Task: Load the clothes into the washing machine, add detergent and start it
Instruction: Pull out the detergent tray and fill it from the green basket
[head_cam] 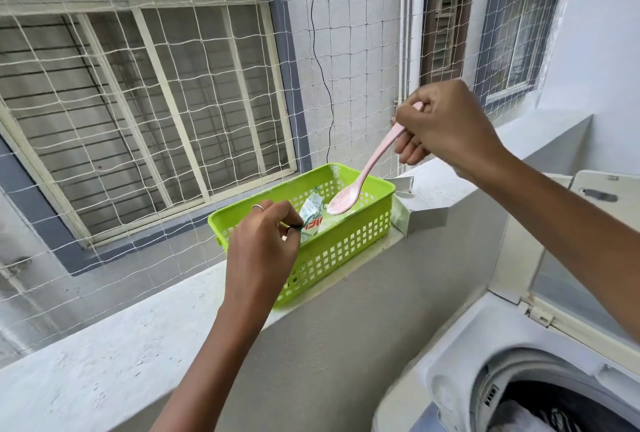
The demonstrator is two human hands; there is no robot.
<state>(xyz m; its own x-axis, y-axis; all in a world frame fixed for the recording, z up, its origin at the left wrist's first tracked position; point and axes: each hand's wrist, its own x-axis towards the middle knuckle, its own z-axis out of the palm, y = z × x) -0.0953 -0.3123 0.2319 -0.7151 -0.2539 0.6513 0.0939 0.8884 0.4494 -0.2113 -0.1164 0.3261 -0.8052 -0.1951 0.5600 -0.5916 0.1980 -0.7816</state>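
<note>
Pink spoon point(367, 168), pinched in the right hand point(446, 127), hovers over the detergent packet point(311, 218) the left hand point(263, 241) pinches inside the green basket point(346, 244).

Near the middle of the frame, the detergent packet point(311, 220) in the green basket point(341, 251) bears red lettering, partly hidden and turned; no whole word can be read. No other text shows.

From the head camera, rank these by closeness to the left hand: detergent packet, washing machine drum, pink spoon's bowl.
1. Detergent packet: pinched by the left hand, inside the green basket.
2. Pink spoon bowl: just right, above the basket.
3. Washing machine drum: far lower right.
</note>
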